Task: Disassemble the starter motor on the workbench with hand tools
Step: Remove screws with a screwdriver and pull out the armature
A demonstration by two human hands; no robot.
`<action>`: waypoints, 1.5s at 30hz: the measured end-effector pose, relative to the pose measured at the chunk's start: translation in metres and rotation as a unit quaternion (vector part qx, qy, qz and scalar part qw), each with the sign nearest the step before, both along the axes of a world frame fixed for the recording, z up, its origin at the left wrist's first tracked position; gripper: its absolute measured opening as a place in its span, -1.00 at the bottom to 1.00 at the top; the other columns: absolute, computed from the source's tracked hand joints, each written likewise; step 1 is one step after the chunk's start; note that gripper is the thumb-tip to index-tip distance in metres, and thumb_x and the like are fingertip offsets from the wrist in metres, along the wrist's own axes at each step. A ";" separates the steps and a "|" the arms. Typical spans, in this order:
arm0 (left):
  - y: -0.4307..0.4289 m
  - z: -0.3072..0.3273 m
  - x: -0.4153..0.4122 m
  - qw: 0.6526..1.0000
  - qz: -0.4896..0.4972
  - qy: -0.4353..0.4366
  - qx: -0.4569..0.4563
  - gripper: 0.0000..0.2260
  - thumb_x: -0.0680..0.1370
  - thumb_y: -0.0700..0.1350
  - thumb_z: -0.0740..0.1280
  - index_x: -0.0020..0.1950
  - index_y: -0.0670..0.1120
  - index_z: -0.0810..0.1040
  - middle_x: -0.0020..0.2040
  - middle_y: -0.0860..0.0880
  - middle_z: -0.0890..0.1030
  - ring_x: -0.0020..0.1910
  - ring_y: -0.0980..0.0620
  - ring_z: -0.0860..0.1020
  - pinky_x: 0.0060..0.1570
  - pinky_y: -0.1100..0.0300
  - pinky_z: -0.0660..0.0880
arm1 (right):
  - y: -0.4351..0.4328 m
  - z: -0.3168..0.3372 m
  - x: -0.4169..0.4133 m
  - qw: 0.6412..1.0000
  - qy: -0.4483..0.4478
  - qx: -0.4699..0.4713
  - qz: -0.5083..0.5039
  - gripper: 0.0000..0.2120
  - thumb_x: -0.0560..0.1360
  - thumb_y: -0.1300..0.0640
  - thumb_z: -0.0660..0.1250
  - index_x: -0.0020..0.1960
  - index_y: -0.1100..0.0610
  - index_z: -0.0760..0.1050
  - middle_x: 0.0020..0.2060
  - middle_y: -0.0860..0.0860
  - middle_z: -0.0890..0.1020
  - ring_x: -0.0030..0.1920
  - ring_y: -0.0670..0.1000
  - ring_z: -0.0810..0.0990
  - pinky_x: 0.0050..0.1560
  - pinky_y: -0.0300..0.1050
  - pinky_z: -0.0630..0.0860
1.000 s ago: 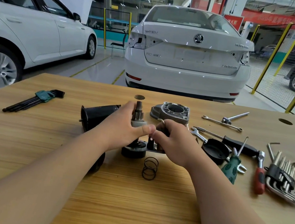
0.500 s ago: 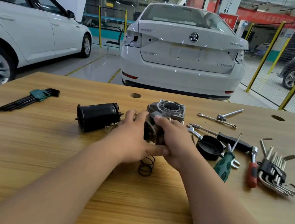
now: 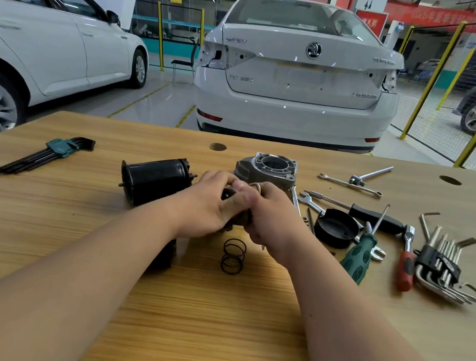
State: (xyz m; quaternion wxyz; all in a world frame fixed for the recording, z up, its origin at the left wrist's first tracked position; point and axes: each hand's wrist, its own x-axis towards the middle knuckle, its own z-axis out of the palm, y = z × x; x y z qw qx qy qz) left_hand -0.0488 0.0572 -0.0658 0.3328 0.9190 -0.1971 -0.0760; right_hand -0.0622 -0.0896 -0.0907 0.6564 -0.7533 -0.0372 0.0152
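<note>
Apprentice: Tipped over now, is it? A second ago the pinion drive assembly (image 3: 229, 198) stood upright between your hands; now it lies low, mostly hidden.

Mechanic: Yes. My left hand (image 3: 211, 207) and right hand (image 3: 271, 218) are together, fingers curled round it, just on the near side of the drive-end housing (image 3: 266, 169). Whether it touches the desk (image 3: 211, 314), I cannot tell.

Apprentice: What might go wrong?

Mechanic: I'd guess a loose ring or lever dropping out as the pieces part. It could roll toward the black motor body (image 3: 154, 179) left of the housing, or in among the black end cap (image 3: 336, 228) and open-ended spanner (image 3: 308, 202) to its right.

Apprentice: And the coil spring (image 3: 233, 256)?

Mechanic: Nearer us than the housing, just this side of my hands. A slipping grip could knock it rolling off the desk.
</note>
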 end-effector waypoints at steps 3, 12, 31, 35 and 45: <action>0.003 -0.003 0.001 0.999 0.006 0.014 -0.035 -0.22 0.40 0.52 0.07 0.47 0.07 0.25 0.41 0.03 0.26 0.33 0.04 0.30 0.24 0.11 0.32 | 0.004 -0.002 0.000 0.999 -0.020 -0.035 -0.027 -0.67 0.44 -0.20 0.29 0.01 0.03 0.46 -0.33 -0.01 0.54 -0.44 -0.09 0.41 -0.48 -0.20 0.32; 0.018 -0.006 0.000 0.999 0.030 0.032 -0.007 -0.28 0.34 0.23 0.29 0.45 0.27 0.10 0.46 0.08 0.17 0.35 0.01 0.24 0.28 0.03 0.28 | -0.002 0.006 0.005 0.992 -0.050 -0.040 -0.104 -0.87 0.51 -0.01 0.30 -0.14 0.02 0.53 -0.46 -0.12 0.57 -0.42 -0.10 0.51 -0.53 -0.30 0.34; 0.030 -0.016 -0.003 0.980 0.083 -0.023 0.178 0.12 0.37 0.31 0.42 0.55 0.03 -0.36 0.56 0.12 -0.23 0.55 -0.08 -0.09 0.47 -0.03 0.09 | -0.033 -0.002 0.011 0.887 -0.045 -0.431 -0.158 -0.66 0.51 0.02 0.30 0.26 0.05 0.46 -0.04 0.00 0.59 -0.10 0.03 0.56 -0.08 0.03 0.61; 0.030 -0.016 -0.006 0.973 0.088 -0.036 0.210 0.14 0.38 0.31 0.42 0.54 -0.02 -0.40 0.57 0.06 -0.30 0.57 -0.08 -0.10 0.48 -0.02 0.08 | -0.022 -0.004 0.009 0.857 -0.052 -0.488 -0.161 -0.68 0.52 -0.05 0.30 0.21 0.07 0.44 -0.06 0.02 0.58 -0.10 0.06 0.55 -0.12 0.03 0.60; 0.025 -0.004 0.003 0.967 0.069 -0.093 0.228 0.15 0.27 0.42 0.40 0.59 -0.03 -0.17 0.59 0.00 -0.05 0.53 -0.10 0.13 0.43 -0.05 0.23 | -0.001 0.002 -0.013 0.853 -0.162 -0.458 -0.190 -0.83 0.62 0.01 0.05 0.01 0.05 0.38 -0.13 -0.01 0.49 -0.20 0.03 0.43 -0.35 -0.11 0.25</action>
